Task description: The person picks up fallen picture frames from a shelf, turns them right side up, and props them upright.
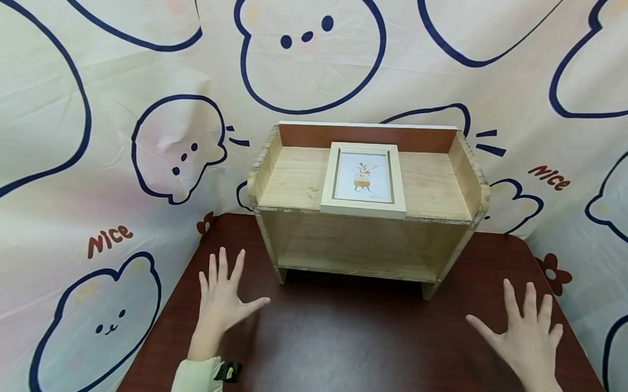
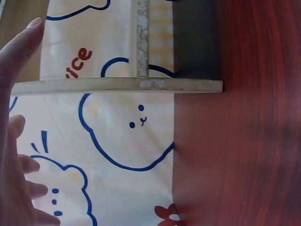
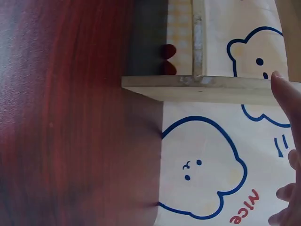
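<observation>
In the head view my left hand (image 1: 220, 308) is spread with straight fingers over the left side of the table, holding nothing. My right hand (image 1: 526, 340), also empty with fingers spread, hovers over the table's right side. Between and beyond them stands a small wooden shelf (image 1: 359, 244) with two levels. On its upper level a cream picture frame (image 1: 331, 179) leans back, showing a potted plant print. Each wrist view shows a shelf side panel edge-on, the left panel (image 2: 188, 85) and the right panel (image 3: 155, 82), near the thumb of that hand.
The dark red-brown table (image 1: 340, 347) runs under both hands and the shelf. A pale cloth (image 1: 183, 70) printed with blue bear outlines hangs behind and along both sides. A dark wristband (image 1: 229, 372) sits by the left sleeve cuff (image 1: 195, 379).
</observation>
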`<control>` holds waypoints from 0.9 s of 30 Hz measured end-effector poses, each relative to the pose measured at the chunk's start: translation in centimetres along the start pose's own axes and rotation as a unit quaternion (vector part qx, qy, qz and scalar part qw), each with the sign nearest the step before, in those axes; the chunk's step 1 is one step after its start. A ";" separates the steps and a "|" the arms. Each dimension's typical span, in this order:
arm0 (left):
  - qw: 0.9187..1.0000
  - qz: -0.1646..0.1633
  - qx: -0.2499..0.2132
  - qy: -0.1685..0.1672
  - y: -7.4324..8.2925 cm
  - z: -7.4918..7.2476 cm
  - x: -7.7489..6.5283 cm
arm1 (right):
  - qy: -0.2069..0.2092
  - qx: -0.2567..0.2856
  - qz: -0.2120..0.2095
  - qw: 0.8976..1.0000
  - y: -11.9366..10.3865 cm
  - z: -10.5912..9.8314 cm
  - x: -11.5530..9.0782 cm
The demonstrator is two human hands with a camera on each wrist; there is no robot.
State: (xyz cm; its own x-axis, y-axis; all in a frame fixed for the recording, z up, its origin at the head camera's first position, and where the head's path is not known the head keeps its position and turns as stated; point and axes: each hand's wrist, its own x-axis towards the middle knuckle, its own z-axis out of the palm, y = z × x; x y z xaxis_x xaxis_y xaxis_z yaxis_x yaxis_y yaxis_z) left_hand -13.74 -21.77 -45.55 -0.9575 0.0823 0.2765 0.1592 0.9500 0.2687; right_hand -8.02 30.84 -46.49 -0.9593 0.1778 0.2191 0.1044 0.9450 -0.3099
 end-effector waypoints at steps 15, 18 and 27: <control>0.974 0.118 -0.101 0.165 2.3 -2.6 1.8 | 0.096 0.127 -0.033 0.987 -3.5 -3.7 1.2; 0.966 0.132 -0.125 0.184 3.0 -3.2 2.4 | 0.126 0.143 -0.045 0.981 -4.3 -4.5 1.6; 0.947 0.166 -0.215 0.173 5.0 -4.9 4.5 | 0.187 0.225 -0.116 0.949 -6.7 -6.3 3.5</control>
State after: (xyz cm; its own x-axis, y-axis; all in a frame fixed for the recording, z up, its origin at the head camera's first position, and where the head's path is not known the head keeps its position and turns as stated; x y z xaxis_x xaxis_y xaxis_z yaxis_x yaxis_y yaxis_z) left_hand -16.03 -18.08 -38.46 -0.7136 0.1805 0.6770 0.5918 0.6725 0.4445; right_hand -10.42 26.84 -37.77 -0.7737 0.1446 0.6168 -0.3013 0.7725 -0.5590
